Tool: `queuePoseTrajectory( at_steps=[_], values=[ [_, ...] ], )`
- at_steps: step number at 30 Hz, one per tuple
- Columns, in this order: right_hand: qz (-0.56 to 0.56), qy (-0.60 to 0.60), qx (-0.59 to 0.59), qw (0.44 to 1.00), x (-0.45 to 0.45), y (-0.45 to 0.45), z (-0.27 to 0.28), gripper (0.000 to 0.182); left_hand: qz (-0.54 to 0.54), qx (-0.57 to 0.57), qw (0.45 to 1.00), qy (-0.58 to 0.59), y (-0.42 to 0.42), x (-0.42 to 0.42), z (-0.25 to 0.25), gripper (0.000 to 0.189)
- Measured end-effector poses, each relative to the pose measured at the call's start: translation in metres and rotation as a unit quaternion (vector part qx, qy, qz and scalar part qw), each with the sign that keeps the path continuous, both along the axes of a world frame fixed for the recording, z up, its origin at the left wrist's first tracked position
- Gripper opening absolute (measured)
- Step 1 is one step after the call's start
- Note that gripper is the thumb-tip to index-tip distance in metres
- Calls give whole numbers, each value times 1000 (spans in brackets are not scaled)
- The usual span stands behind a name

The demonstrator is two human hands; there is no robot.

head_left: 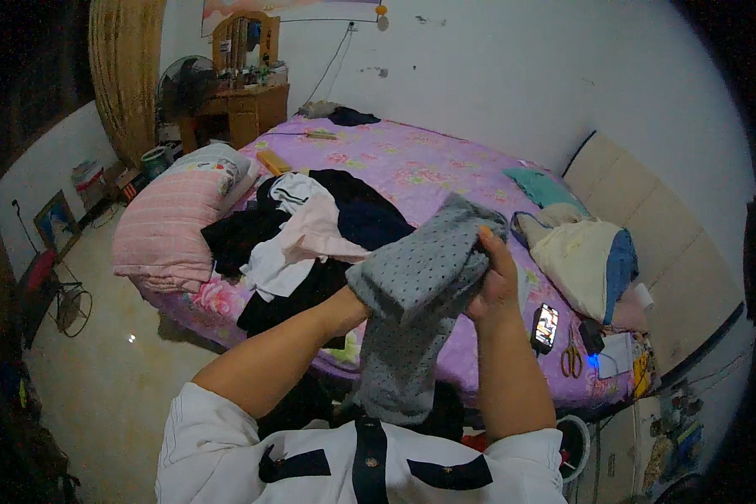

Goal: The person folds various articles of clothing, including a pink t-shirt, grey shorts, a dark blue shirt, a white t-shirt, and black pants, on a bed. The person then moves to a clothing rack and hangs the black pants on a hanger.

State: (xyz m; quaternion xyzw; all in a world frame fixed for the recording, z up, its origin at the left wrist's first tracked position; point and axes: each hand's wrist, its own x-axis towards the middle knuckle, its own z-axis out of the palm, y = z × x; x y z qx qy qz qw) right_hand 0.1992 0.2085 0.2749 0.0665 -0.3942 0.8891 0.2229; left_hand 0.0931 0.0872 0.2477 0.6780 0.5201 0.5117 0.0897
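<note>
A grey garment with small dark dots [422, 271] hangs in front of my chest, bunched and partly folded over. My right hand [499, 271] grips its right side, with the thumb on top of the cloth. At its left side is my left hand [348, 312], the fingers hidden behind or inside the fabric; its lower part drapes down towards my lap. Beyond my left forearm lies a loose heap of clothes on the bed: a pale pink piece [318, 230], a white piece [277, 271] and several black or navy pieces [368, 214].
The bed has a purple flowered sheet [422, 164]. Folded pink bedding [167, 220] sits at its left edge. To the right are a lit phone [545, 327], scissors [571, 360], a black device [591, 337] and a cream-and-blue bundle [573, 264]. A wooden dresser [258, 107] and a fan [186, 85] stand behind.
</note>
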Motion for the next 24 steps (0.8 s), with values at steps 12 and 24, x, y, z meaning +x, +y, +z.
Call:
queuePoseTrajectory(
  at_steps=[12,24],
  values=[
    [44,19,66,997,22,-15,-11,55,-64,-196,875,-438,-23,-32,-79,52],
    [-206,-276,96,934,31,96,-99,30,73,-142,855,-494,-51,-5,-1,23]
  ],
)
